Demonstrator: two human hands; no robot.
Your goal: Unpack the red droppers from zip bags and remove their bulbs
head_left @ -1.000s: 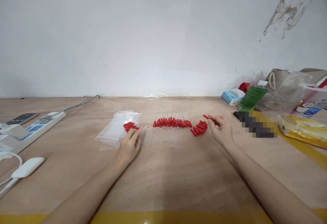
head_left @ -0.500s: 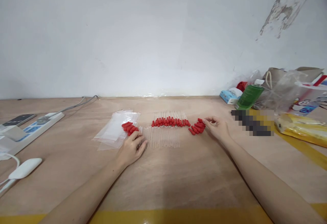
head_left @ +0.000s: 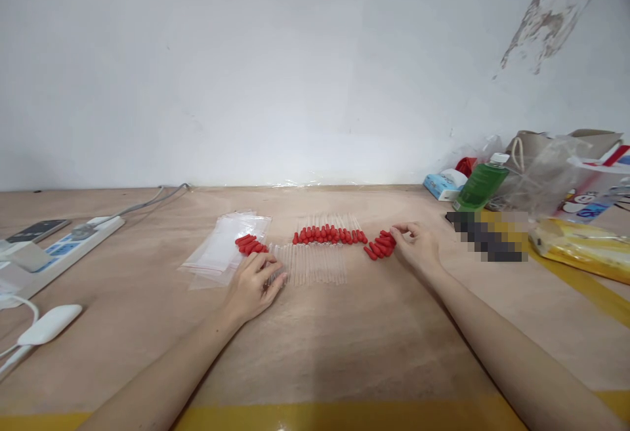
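Note:
Several clear glass dropper tubes lie side by side in a row mid-table. Behind them runs a line of red rubber bulbs, with more clear tubes reaching back beyond it. My left hand rests at the row's left end, fingers curved and thumb apart, touching the tubes there. Just beyond its fingertips, a small red bulb pile lies partly on clear zip bags. My right hand pinches at the edge of the right-hand group of red bulbs; its fingertips partly hide the bulb there.
A white power strip, a phone and a white plug-like device lie at left. At right stand a tissue pack, a green bottle, plastic bags and a yellow packet. Yellow tape marks the front edge.
The uppermost bulb by my right fingertips has come down slightly against its group. My left hand has shifted very slightly, its thumb a little farther right.

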